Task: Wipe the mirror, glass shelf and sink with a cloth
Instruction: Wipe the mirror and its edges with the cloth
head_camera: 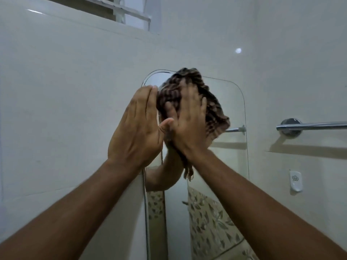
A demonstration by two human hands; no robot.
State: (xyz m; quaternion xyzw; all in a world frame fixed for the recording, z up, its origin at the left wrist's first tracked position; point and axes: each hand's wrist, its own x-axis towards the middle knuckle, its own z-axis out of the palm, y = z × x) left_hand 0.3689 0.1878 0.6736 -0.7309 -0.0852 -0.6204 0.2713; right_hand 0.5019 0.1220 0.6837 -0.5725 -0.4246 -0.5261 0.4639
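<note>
A frameless mirror (232, 109) with rounded top corners hangs on the white wall ahead. A brown striped cloth (174, 94) is bunched against its upper part, and my right hand (189, 124) presses flat on the cloth with fingers spread; the hand looks blurred. My left hand (137, 124) lies flat with fingers together on the mirror's left edge, holding nothing. The mirror reflects my hands and forearm below the cloth. The glass shelf and the sink are out of view.
A chrome towel bar (311, 126) is fixed to the wall right of the mirror. Below it sits a small white wall fitting (295, 182). A window frame (120, 12) is at the top left. The mirror's lower part reflects leaf-patterned tiles.
</note>
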